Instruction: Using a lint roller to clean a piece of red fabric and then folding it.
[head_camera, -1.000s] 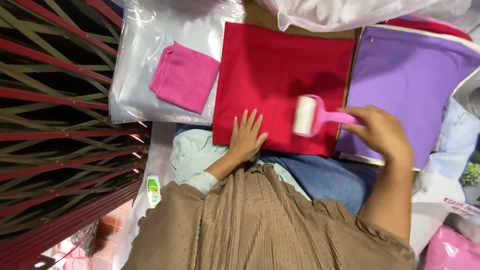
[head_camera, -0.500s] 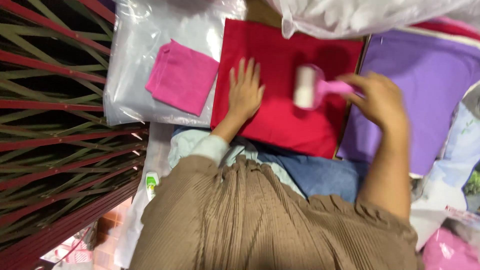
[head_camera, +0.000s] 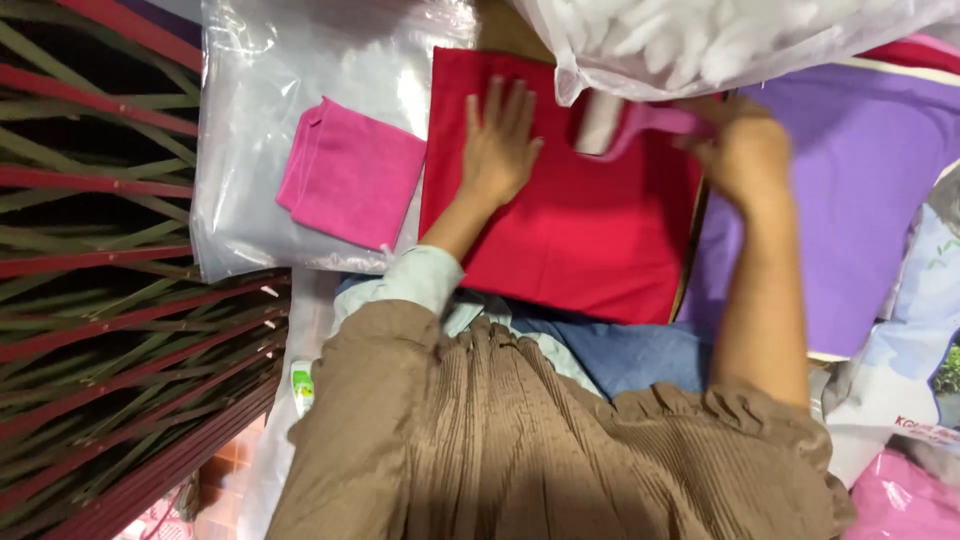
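We see a purple cloth (head_camera: 860, 200) at the right of the frame and a red cloth (head_camera: 590, 230) in the upper middle. A pink cloth (head_camera: 350, 172) lies on a clear bag (head_camera: 260, 130) at upper left. Our left hand (head_camera: 497, 140) presses flat and open on the red cloth. Our right hand (head_camera: 742, 150) grips a pink lint roller (head_camera: 625, 122) touching the red cloth's upper edge.

Pink cloth (head_camera: 350, 172) (folded) beside purple fabric (head_camera: 860, 190)
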